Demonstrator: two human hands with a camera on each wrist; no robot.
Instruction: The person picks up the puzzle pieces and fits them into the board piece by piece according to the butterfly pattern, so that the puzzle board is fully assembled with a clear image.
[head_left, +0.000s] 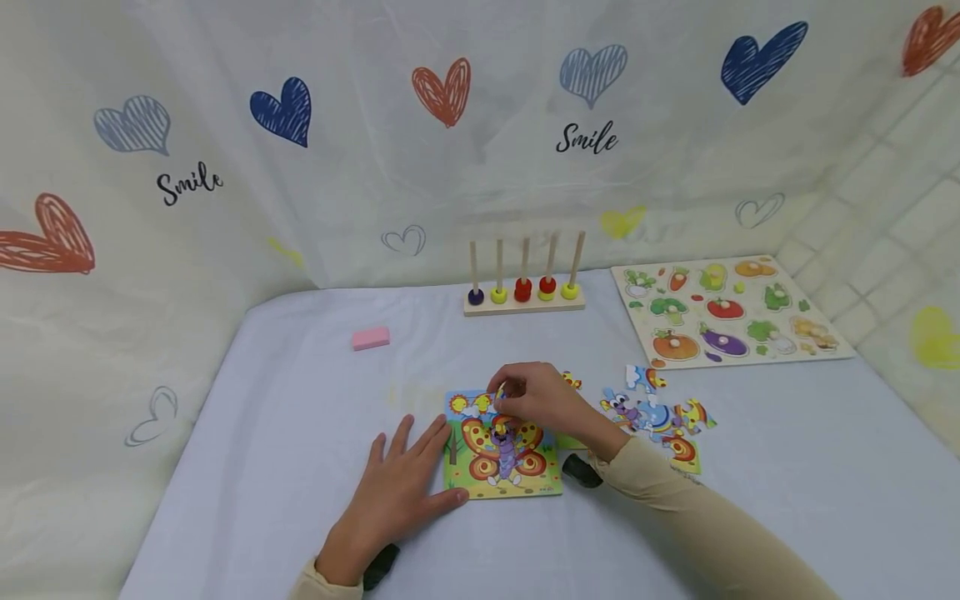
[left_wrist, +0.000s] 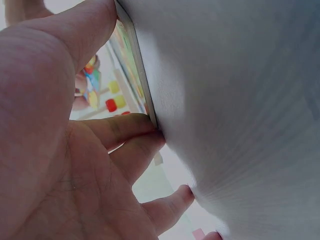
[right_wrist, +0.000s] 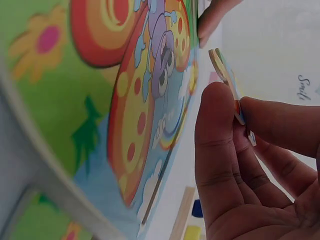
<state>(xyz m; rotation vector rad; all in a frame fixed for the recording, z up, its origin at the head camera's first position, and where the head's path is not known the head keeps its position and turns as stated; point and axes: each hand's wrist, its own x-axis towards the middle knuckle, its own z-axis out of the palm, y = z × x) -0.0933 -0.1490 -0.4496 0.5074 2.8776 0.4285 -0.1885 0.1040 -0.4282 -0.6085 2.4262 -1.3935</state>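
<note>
A square butterfly jigsaw puzzle board lies on the white-covered table. My left hand rests beside it, fingers spread and fairly straight; in the left wrist view the thumb and index finger touch the board's edge. Over the top of the board, my right hand pinches a puzzle piece. The right wrist view shows that puzzle piece tilted between thumb and fingers, raised off the picture; its printed face is seen nearly edge-on. Several loose puzzle pieces lie right of the board, partly behind the right forearm.
A wooden bead stacker with upright pegs stands at the back. To its right lies a vegetable peg board. A pink block sits at the back left. Part of a green printed board shows beneath the right wrist.
</note>
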